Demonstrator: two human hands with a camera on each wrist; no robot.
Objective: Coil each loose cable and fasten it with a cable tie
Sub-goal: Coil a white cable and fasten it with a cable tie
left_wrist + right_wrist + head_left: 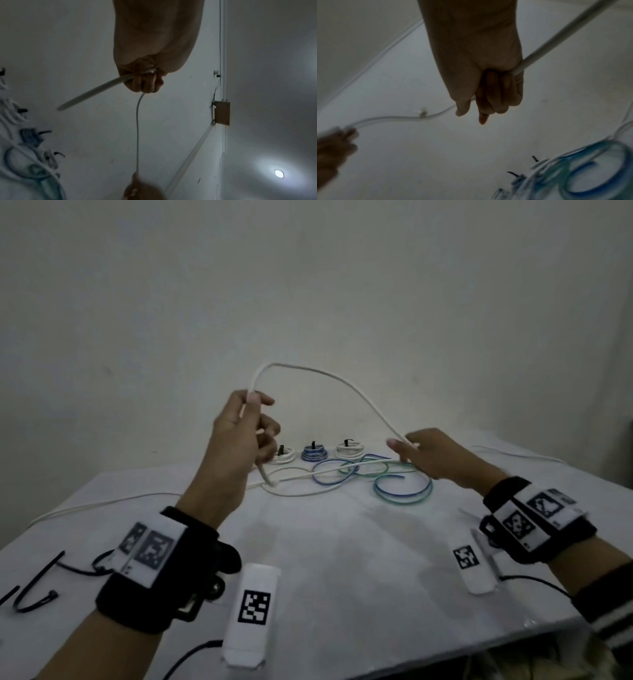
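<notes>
White cloth covers the table [342, 559], which stands against a plain pale wall [308, 285]. Above the table a white cable [342, 380] arches through the air between both hands. The left hand [239, 429] is raised and grasps one stretch of it with curled fingers, thumb pressed on top; below that hand the cable drops to a knot-like crossing on the cloth and trails off leftward. The right hand [435, 455] is lower, near the table, and holds the cable's other stretch, its fingers folded round it in the right wrist view. Just beneath and beside the right hand lie loose blue and green cables [402, 491] in open loops, with another white length running across them. Behind these, near the wall, three finished coils [315, 454] sit in a row, each bound with a black tie: white, blue, white. At the near left edge black cable ties [34, 594] lie loose. Two white marker blocks [251, 614] with square printed codes rest on the cloth near the wrists, which wear black bands with similar codes.
</notes>
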